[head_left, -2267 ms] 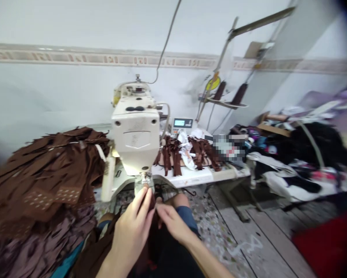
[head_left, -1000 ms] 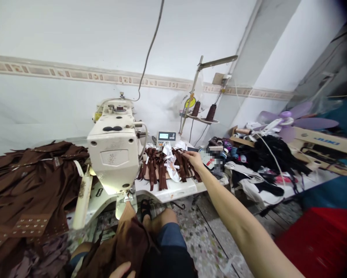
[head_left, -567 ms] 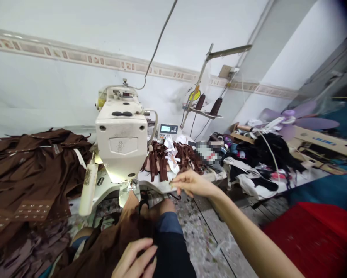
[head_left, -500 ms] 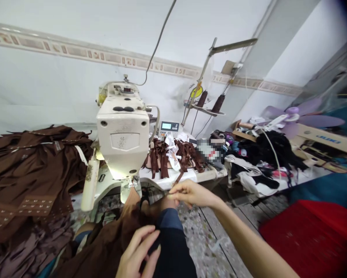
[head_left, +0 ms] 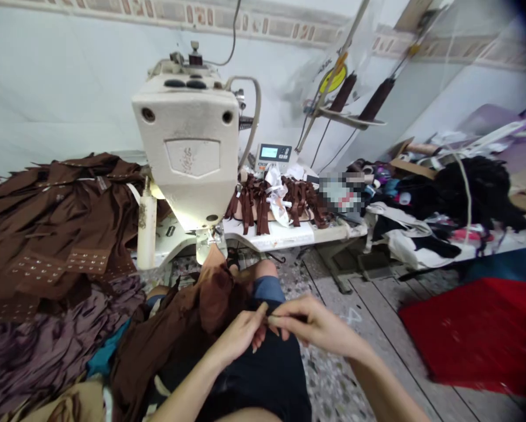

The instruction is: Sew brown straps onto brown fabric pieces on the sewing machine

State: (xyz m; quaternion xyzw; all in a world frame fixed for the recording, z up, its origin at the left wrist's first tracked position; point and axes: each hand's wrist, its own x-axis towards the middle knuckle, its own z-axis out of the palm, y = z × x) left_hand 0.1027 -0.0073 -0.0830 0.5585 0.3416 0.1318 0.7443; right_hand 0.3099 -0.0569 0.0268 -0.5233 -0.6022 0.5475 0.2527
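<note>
My left hand (head_left: 241, 335) and my right hand (head_left: 312, 326) meet over my lap, fingertips pinched together on a small brown strip (head_left: 273, 319) that is mostly hidden by the fingers. Brown fabric (head_left: 188, 319) lies bunched on my lap just left of the hands and runs up under the needle of the cream sewing machine (head_left: 187, 153). A heap of similar brown strips (head_left: 250, 206) with a white scrap lies on the machine table behind.
A large pile of brown garments (head_left: 56, 225) fills the left side. A small display unit (head_left: 273, 153), two dark thread cones (head_left: 376, 99) and mixed clutter (head_left: 465, 199) stand to the right. A red object (head_left: 474, 343) lies on the wooden floor.
My right hand reached to the strip heap on the table, took a brown strip and came back to my lap. My left hand rose to meet it. The view tipped downward.
</note>
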